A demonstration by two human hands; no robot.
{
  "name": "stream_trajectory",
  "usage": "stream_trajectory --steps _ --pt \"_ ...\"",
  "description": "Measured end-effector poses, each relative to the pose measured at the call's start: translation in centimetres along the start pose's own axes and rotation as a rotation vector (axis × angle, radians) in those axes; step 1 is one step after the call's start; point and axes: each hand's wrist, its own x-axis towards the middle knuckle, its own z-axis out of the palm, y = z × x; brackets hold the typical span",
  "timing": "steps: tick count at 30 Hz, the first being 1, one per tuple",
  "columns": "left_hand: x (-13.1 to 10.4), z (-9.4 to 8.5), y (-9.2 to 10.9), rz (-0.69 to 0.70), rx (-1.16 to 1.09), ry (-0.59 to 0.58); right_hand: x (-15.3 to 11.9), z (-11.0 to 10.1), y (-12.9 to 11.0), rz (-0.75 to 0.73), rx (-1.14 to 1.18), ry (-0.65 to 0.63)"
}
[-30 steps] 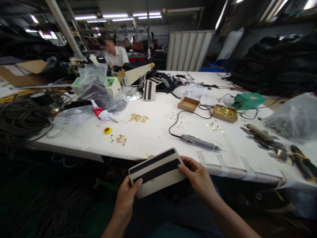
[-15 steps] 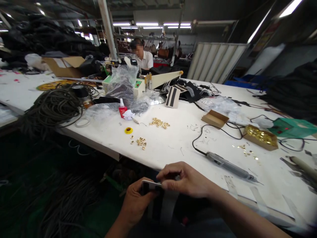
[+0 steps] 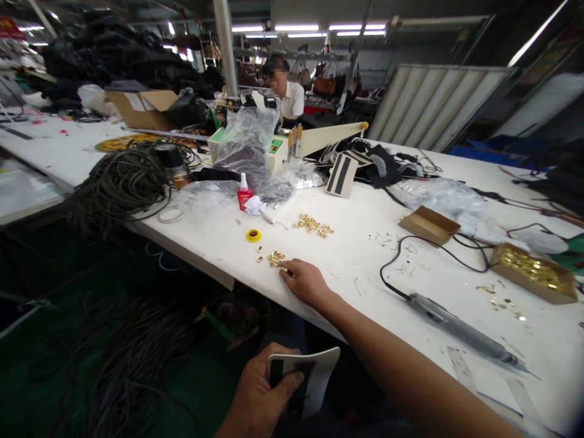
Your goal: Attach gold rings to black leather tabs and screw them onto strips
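Using the yellow roll (image 3: 253, 235) on the white table (image 3: 347, 264) as ref. Left hand (image 3: 264, 389) has the striped panel (image 3: 322, 374) pinched, thumb on the dark-striped face, fingers behind; panel is tilted, on the near side of the roll and right of it, off the table's front edge. Right hand (image 3: 306, 281) reaches across to the small gold cluster (image 3: 275, 258), just right of the roll and nearer; fingers bent, tips at the pieces, can't tell if one is gripped. Two loose gold fittings (image 3: 259, 254) sit between roll and table edge. Larger gold pile (image 3: 313, 225) is right of the roll, slightly farther back. Red bottle (image 3: 245, 198) stands upright behind the roll, crumpled white wad (image 3: 255, 207) beside it. Second striped panel (image 3: 341, 175) leans well back and right of the roll. Grey power driver (image 3: 469, 328) lies far right of the roll and nearer; coiled cord (image 3: 121, 185) is left of it; co-worker in a white shirt (image 3: 292, 100) is well beyond it
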Motion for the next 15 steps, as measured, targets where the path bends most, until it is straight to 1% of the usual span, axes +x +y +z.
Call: stream_trajectory --steps 3,6,7,9,10,12,13,15 --pt "0.2 0.0 0.2 0.011 -0.003 -0.003 0.4 -0.2 -0.1 -0.022 0.001 -0.033" --pt "0.2 -0.1 0.5 0.030 0.008 0.033 0.3 -0.4 0.0 -0.017 0.040 -0.017" --pt "0.2 -0.2 0.7 0.039 0.012 0.043 0.0 -0.6 0.0 0.005 0.091 -0.008" --pt "0.1 -0.5 1.0 0.090 0.020 0.034 -1.3 -1.4 0.0 0.100 0.320 0.005" --pt "0.0 -0.7 1.1 0.138 0.029 0.025 -2.4 -2.0 -0.1 0.162 0.483 -0.002" --pt "0.0 -1.0 1.4 0.297 0.070 0.022 -5.1 -3.6 -0.5 0.261 0.807 -0.044" --pt "0.1 -1.2 1.6 0.396 0.105 0.023 -6.6 -4.4 -0.7 0.282 0.921 -0.075" --pt "0.2 -1.4 2.0 0.594 0.197 0.019 -9.8 -6.2 -1.1 0.289 1.067 -0.141"
